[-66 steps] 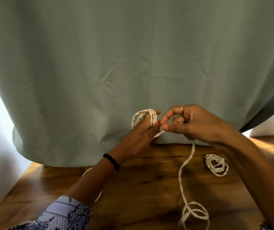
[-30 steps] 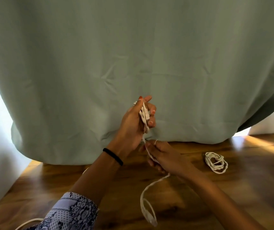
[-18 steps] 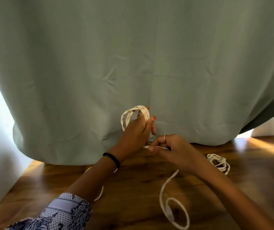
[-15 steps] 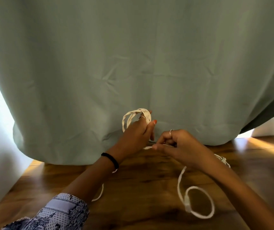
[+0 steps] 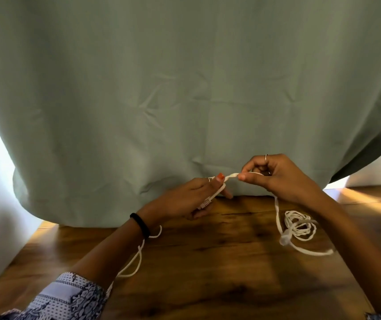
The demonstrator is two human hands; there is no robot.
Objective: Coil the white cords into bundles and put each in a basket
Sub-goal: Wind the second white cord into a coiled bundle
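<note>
Since half a second ago our right hand (image 5: 277,175) has risen from table height to about level with the left thumb, and the loose loop of cord that lay at 6 o'clock below it has been drawn up toward 3 o'clock. The coil that stood above the left fingers then is now flattened inside the fist.

We hold the white cord (image 5: 231,175) taut between both hands; that short span runs roughly 9-to-3 o'clock, tilted slightly up toward the right. Our left hand (image 5: 191,197) is curled round a folded bundle of cord, thumb pressed on top; the bundle's long axis slants from 1 o'clock down to 7 o'clock, with a ribbed plug end (image 5: 205,203) showing at the lower side of the palm. Our right hand pinches the cord between thumb and forefinger, remaining fingers curled.

From the right hand the cord drops toward 6 o'clock, then trails along the wooden table (image 5: 208,273) to 4 o'clock, ending in a blurred tip. A finished coil (image 5: 300,227) lies on the table just beside that trailing length, under the right forearm. Another strand (image 5: 138,257) hangs below the left wrist, near a black wristband (image 5: 141,225). Behind the hands hangs a green curtain (image 5: 184,88).
</note>
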